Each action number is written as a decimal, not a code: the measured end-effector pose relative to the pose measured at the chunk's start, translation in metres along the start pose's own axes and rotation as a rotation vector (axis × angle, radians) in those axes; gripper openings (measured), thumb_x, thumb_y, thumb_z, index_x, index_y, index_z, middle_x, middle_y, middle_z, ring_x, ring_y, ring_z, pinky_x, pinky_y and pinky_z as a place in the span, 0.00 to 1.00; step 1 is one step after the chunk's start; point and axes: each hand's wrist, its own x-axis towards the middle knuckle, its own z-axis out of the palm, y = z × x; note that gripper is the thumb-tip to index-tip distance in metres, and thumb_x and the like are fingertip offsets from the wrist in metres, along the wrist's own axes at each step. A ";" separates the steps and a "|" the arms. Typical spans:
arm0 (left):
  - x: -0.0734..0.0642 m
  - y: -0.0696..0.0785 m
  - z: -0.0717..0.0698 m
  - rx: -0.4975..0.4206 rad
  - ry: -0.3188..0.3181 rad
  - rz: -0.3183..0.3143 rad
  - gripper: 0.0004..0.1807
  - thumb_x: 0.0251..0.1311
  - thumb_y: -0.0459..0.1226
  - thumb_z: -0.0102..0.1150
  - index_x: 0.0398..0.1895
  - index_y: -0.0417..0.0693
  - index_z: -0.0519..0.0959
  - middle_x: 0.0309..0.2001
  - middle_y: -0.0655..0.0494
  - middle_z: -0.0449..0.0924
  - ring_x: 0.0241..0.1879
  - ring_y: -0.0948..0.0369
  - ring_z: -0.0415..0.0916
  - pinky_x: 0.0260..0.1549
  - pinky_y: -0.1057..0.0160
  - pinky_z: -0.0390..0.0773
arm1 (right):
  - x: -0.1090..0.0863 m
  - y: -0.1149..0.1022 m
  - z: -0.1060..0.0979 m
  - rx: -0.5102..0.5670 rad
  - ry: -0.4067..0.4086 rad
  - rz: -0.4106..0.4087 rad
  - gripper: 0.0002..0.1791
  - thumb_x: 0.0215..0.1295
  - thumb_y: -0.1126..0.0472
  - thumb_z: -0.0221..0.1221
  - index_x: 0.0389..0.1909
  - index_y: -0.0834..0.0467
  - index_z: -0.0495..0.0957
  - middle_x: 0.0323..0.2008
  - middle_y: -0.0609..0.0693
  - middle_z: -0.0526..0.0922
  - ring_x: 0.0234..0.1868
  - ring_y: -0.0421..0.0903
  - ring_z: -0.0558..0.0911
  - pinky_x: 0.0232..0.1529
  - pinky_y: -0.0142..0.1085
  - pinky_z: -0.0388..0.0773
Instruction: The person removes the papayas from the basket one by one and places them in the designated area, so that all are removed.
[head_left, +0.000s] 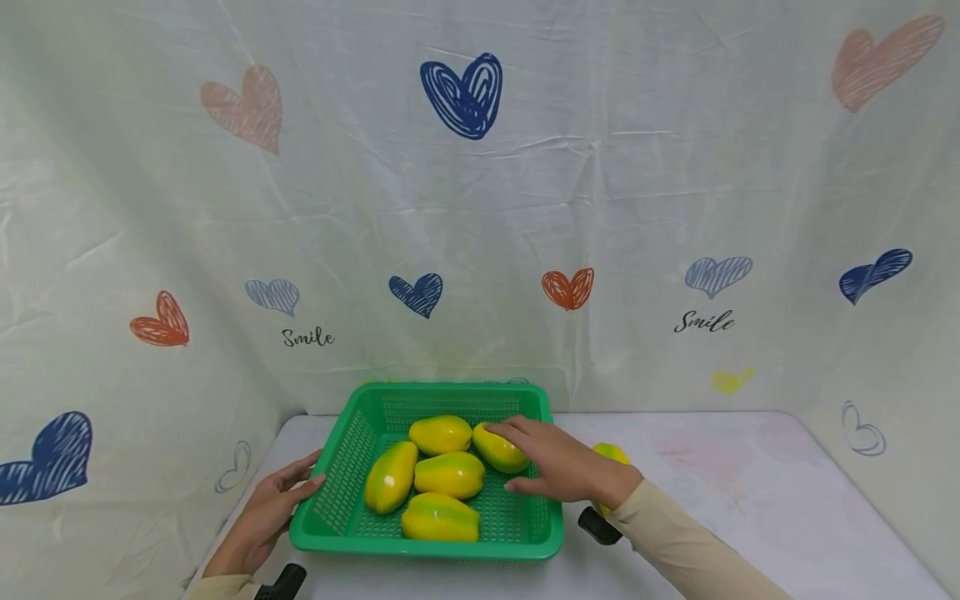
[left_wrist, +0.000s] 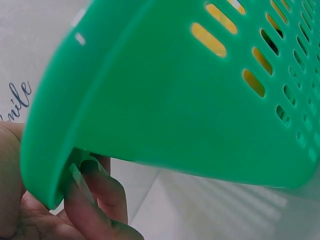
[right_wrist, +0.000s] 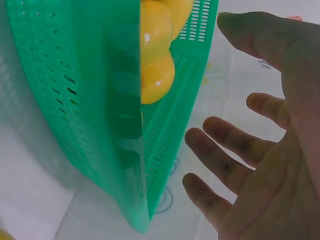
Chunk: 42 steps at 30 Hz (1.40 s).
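Note:
My left hand (head_left: pixel 272 510) grips the left rim of a green plastic basket (head_left: pixel 324 492), and the left wrist view shows its fingers (left_wrist: pixel 102 200) curled under that rim. In the basket lie several glossy yellow-green fruits (head_left: pixel 450 475), shaped like mangoes or small papayas. Over the basket's right side hovers my right hand (head_left: pixel 558 458), its fingertips overlapping the rightmost fruit (head_left: pixel 498 450) in the head view. Seen from the right wrist, the fingers (right_wrist: pixel 220 160) are spread and the palm holds nothing.
Another yellow fruit (head_left: pixel 612 452) lies on the white table (head_left: pixel 720 500) right of the basket, partly hidden behind my right wrist. A pale curtain (head_left: pixel 480 208) printed with hearts hangs behind the table and along both sides.

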 end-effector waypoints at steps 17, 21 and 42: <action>-0.003 0.000 -0.001 -0.012 -0.023 0.039 0.38 0.58 0.46 0.61 0.69 0.45 0.59 0.54 0.43 0.63 0.38 0.57 0.75 0.34 0.57 0.76 | 0.016 0.002 0.004 -0.039 -0.040 0.041 0.40 0.59 0.49 0.62 0.70 0.50 0.55 0.60 0.50 0.67 0.56 0.46 0.70 0.56 0.42 0.68; -0.004 0.000 -0.001 -0.017 -0.028 0.044 0.37 0.58 0.45 0.60 0.69 0.46 0.59 0.54 0.44 0.64 0.38 0.57 0.75 0.34 0.57 0.76 | 0.020 0.003 0.005 -0.054 -0.053 0.042 0.39 0.60 0.47 0.61 0.70 0.50 0.56 0.60 0.50 0.67 0.56 0.45 0.70 0.56 0.41 0.68; -0.004 0.000 0.000 -0.027 -0.012 0.034 0.37 0.58 0.46 0.61 0.69 0.46 0.60 0.55 0.43 0.63 0.37 0.57 0.76 0.34 0.57 0.76 | 0.039 0.005 0.008 -0.059 -0.098 0.139 0.37 0.58 0.49 0.63 0.67 0.53 0.60 0.58 0.51 0.67 0.55 0.46 0.70 0.55 0.43 0.68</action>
